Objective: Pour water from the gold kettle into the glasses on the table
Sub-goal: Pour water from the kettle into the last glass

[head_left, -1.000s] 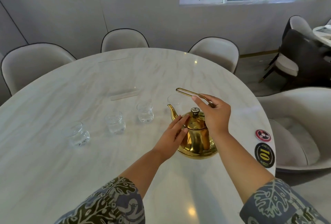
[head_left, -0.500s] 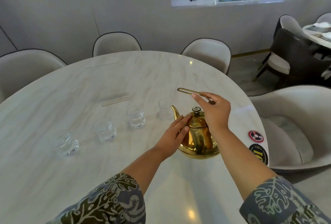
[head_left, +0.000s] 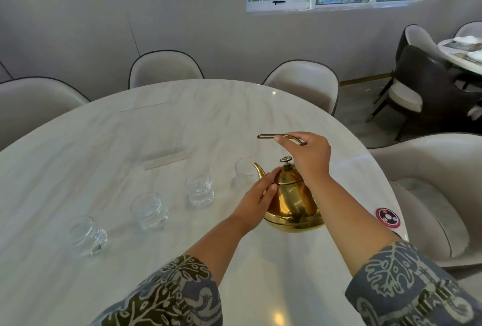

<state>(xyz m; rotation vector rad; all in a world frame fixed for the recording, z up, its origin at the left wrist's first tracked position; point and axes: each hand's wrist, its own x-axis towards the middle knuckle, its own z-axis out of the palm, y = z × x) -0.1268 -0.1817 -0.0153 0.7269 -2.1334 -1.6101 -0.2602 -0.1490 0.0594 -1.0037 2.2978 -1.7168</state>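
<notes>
**Kettle in hand, four glasses lined up**

Head cam: right hand (head_left: 307,158) has its fingers wrapped around the wire handle of the gold kettle (head_left: 292,200), which sits near the right edge of the table (head_left: 104,143). Left hand (head_left: 257,200) rests flat against its side, fingers straight. Glasses (head_left: 199,190) run in a row leftward; spout's just beside the nearest, maybe touching.
</notes>
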